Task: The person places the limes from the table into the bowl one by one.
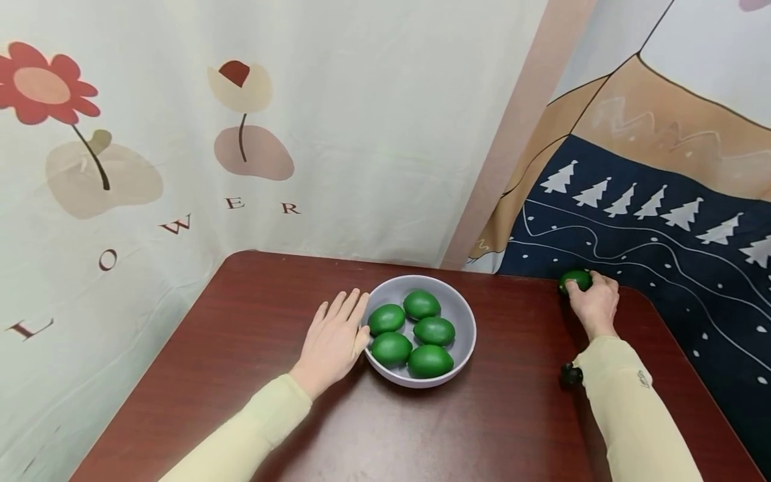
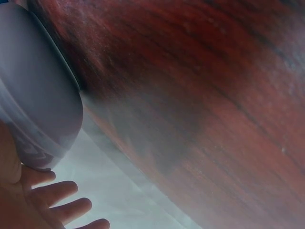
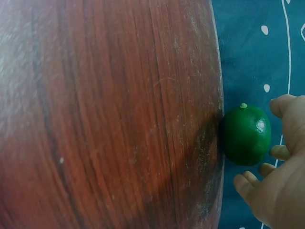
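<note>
A light purple-grey bowl (image 1: pixel 415 383) stands near the middle of the table with several green limes (image 1: pixel 434 331) inside. My left hand (image 1: pixel 331 341) lies against the bowl's left side, fingers straight; the left wrist view shows it beside the bowl's outer wall (image 2: pixel 43 86). At the table's far right edge sits another lime (image 1: pixel 575 280), apart from the bowl. Around it my right hand (image 1: pixel 596 304) reaches with thumb and fingers spread. In the right wrist view a small gap shows between that lime (image 3: pixel 246 136) and the fingers.
The dark red-brown wooden table (image 1: pixel 506 415) ends close behind the bowl and the single lime. A pale curtain (image 1: pixel 373 134) with printed flowers hangs along the back. On the right hangs a dark blue cloth (image 1: pixel 638 241) with white trees.
</note>
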{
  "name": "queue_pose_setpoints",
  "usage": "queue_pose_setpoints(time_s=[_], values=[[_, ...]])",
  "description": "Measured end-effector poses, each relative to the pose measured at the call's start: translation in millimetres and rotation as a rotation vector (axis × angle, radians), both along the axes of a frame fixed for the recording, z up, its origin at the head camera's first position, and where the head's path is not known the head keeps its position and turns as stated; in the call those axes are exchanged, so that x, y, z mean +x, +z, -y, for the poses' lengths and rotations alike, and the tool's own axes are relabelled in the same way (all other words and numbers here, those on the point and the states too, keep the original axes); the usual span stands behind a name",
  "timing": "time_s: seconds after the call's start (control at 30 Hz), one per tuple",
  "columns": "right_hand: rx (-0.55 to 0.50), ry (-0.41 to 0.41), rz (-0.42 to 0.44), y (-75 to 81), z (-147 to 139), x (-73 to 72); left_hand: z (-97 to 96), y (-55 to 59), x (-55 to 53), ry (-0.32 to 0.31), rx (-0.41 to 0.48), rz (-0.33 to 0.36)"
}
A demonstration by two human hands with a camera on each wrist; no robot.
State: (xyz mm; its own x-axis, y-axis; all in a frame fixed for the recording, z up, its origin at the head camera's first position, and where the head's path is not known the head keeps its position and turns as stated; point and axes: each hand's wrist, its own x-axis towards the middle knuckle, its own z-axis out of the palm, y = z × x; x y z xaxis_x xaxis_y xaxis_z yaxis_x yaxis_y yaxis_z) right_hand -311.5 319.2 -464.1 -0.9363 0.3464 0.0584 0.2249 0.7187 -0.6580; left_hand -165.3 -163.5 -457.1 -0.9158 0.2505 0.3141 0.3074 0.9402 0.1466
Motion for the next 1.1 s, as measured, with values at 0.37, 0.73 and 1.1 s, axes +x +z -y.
queue_pose_setpoints(time_s=[0.37, 0.73, 1.1], values=[[-0.042, -0.055, -0.018, -4.8, 5.6, -5.3, 0.5, 0.1, -1.1, -0.004, -0.010, -0.004], [-0.029, -0.036, -0.019, -7.3, 4.6, -6.8, 0.6, 0.2, -1.2, 0.002, -0.031, -0.008], [-0.048, -0.039, -0.015, -6.2, 4.0, -1.3, 0.2, -0.4, -0.3, 0.002, -0.039, -0.003]])
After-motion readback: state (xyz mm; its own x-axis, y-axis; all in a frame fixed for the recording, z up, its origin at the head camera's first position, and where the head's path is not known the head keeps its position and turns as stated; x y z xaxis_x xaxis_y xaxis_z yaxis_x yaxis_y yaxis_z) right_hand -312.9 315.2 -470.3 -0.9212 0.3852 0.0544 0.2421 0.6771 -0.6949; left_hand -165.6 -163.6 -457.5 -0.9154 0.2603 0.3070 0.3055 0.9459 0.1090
